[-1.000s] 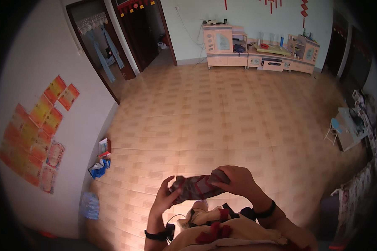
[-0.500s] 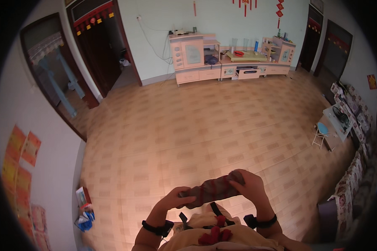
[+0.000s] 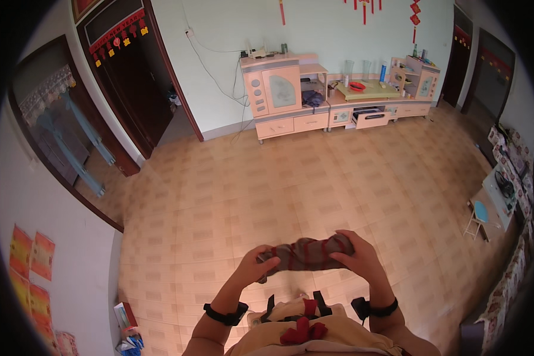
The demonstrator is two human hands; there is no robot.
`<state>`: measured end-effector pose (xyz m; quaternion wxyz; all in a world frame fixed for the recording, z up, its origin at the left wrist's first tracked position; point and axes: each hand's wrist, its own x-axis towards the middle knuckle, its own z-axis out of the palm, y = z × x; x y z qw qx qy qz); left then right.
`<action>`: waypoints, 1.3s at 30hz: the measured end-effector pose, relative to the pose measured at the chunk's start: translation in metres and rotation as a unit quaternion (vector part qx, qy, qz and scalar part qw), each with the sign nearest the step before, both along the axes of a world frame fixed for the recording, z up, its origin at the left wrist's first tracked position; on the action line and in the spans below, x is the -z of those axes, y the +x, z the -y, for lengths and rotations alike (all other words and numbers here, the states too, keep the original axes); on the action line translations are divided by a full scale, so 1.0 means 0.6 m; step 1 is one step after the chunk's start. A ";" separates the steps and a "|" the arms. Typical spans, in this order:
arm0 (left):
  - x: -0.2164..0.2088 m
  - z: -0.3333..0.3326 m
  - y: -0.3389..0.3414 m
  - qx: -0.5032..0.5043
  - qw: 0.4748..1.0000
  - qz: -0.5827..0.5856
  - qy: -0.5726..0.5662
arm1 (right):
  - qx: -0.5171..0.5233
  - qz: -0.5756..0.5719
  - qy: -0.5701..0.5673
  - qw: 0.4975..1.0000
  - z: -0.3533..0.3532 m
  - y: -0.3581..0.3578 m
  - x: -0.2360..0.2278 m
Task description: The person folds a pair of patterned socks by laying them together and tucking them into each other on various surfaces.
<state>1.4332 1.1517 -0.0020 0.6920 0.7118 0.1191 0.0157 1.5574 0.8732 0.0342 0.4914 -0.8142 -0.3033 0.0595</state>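
Observation:
Held out in front of my body is a rolled-up cloth [image 3: 305, 255], grey-brown with dark red stripes. It hangs roughly level above the tiled floor, one end in each hand. My left hand [image 3: 256, 264] is closed round the left end, thumb toward me. At the other end, my right hand [image 3: 355, 254] grips the cloth with its thumb across the near side. What kind of cloth it is cannot be told. Both wrists wear black straps with small dark boxes.
A pink cabinet unit [image 3: 279, 89] with one drawer pulled out stands along the far wall. On the right are a small table [image 3: 497, 194], a blue-seated folding stool [image 3: 476, 218] and a floral-covered sofa [image 3: 507, 279]. Doorways open on both sides. A box [image 3: 124, 316] lies by the left wall.
My hands and the cloth have risen slightly in view, and the cloth now lies more level. My view has shifted, so the room appears lower. Both hands keep their hold.

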 end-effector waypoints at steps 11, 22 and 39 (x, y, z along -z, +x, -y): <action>0.061 -0.254 0.269 0.026 0.991 -0.055 -0.122 | -0.121 0.025 -0.099 0.987 -0.282 0.391 0.016; 0.056 -0.396 0.856 0.258 0.965 -0.015 -0.038 | 0.132 0.067 -0.126 0.981 -0.400 0.777 0.003; 0.021 -0.669 1.562 0.197 0.932 0.124 0.278 | 0.085 0.039 -0.133 0.987 -0.665 1.526 0.013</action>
